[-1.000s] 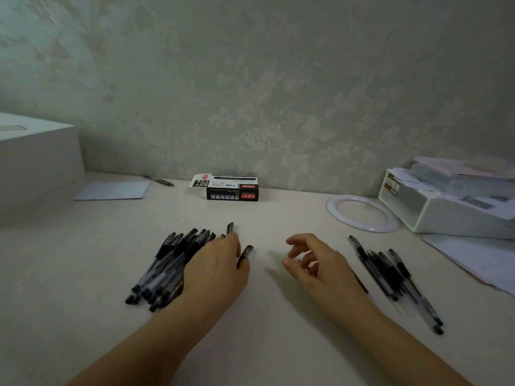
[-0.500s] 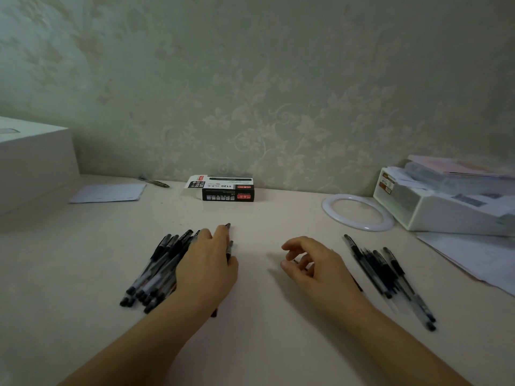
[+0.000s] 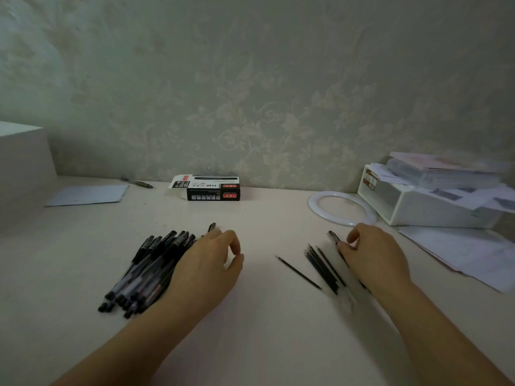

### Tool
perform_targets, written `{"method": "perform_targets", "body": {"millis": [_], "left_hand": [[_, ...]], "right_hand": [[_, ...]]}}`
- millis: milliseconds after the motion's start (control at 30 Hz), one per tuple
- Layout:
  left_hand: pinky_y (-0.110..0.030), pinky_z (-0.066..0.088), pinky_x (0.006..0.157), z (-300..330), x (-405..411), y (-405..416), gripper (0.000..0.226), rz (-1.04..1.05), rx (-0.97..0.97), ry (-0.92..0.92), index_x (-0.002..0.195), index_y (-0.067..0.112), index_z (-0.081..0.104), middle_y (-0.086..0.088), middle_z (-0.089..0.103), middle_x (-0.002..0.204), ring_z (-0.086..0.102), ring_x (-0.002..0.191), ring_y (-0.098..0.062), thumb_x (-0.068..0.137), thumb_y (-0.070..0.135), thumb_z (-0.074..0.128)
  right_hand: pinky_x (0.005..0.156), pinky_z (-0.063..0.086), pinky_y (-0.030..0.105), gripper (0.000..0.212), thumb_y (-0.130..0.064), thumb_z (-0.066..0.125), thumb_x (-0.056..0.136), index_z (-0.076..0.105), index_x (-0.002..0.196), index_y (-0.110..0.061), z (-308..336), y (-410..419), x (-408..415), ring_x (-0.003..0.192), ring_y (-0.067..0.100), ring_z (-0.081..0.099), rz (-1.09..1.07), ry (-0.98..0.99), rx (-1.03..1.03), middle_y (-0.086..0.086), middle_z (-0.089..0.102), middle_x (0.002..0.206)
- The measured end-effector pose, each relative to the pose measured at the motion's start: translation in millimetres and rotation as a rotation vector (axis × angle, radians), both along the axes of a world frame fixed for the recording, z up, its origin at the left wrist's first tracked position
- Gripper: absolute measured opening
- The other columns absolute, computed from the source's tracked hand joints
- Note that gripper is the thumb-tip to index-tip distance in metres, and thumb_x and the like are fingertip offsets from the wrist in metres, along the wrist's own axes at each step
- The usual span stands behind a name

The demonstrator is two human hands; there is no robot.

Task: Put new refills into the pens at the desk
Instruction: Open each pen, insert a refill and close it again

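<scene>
The right hand (image 3: pixel 373 257) has swung out from the middle of the desk (image 3: pixel 264 316) to the small cluster of pens and refills (image 3: pixel 324 267) toward the right edge; its fingers curl down over that cluster, but whether they have closed on anything I cannot tell, since the hand hides the contact and the spot is blurred. One thin refill (image 3: pixel 298 272) lies alone just left of the cluster, uncovered now that the hand has moved off. The left hand (image 3: pixel 207 264) has stayed over the right edge of the big heap of pens (image 3: pixel 147 271), its fingers loosely curled and showing nothing held. A pen box (image 3: pixel 213 188) sits at the back edge by the wall. This looks like the reach for parts, with no refill yet fitted.
</scene>
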State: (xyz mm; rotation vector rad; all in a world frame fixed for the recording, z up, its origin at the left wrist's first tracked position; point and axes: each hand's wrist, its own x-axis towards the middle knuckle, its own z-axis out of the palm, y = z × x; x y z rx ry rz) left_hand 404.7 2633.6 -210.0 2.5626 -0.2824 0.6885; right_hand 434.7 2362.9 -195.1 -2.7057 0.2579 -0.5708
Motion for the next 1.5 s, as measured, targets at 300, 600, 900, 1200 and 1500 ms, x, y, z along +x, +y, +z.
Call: {"method": "perform_targets", "body": {"millis": [300,600,900,1200,1500], "left_hand": [[-0.016,0.029,0.054,-4.2,0.7,-0.5,0.015,-0.047,-0.041,0.067,0.075,0.033,0.052,0.01,0.047,0.067,0.047,0.064,-0.003,0.085,0.029,0.062],[-0.012,0.028,0.054,-3.5,-0.7,-1.3,0.02,-0.072,-0.031,0.068,0.071,0.034,0.052,0.012,0.045,0.065,0.046,0.062,-0.003,0.085,0.025,0.064],[-0.013,0.029,0.055,-1.5,-1.9,-1.9,0.018,-0.071,-0.034,0.049,0.072,0.031,0.054,0.01,0.045,0.067,0.046,0.063,-0.003,0.086,0.024,0.063],[-0.013,0.04,0.056,6.1,-8.6,-16.2,0.019,-0.197,-0.265,0.012,0.081,0.026,0.062,0.012,0.055,0.066,0.053,0.061,-0.003,0.09,0.042,0.056],[-0.017,0.028,0.05,4.7,-9.4,-17.8,0.017,-0.346,-0.172,0.047,0.099,0.026,0.058,0.011,0.047,0.056,0.046,0.055,-0.006,0.098,0.035,0.044]], "right_hand": [[0.063,0.041,0.03,0.022,-0.036,0.058,0.095,0.061,0.094,-0.014,-5.3,-0.6,1.7,0.078,0.018,0.053,-0.029,0.146,-0.071,-0.001,0.057,0.086],[0.052,0.034,0.029,0.032,-0.034,0.055,0.097,0.046,0.071,-0.017,-8.8,0.5,4.8,0.068,0.016,0.051,0.01,0.188,-0.09,-0.003,0.049,0.069],[0.053,0.039,0.029,0.031,-0.033,0.053,0.098,0.051,0.073,-0.013,-6.9,1.6,4.9,0.063,0.016,0.051,0.013,0.147,-0.056,-0.002,0.051,0.067],[0.057,0.043,0.022,0.029,-0.034,0.058,0.097,0.068,0.079,-0.013,11.0,61.9,-17.3,0.053,0.005,0.052,0.462,0.154,0.939,-0.008,0.062,0.059],[0.066,0.049,0.026,0.016,-0.028,0.064,0.093,0.071,0.091,-0.014,-2.8,85.3,-24.1,0.063,0.01,0.058,0.595,0.213,1.257,0.002,0.069,0.075]]}}
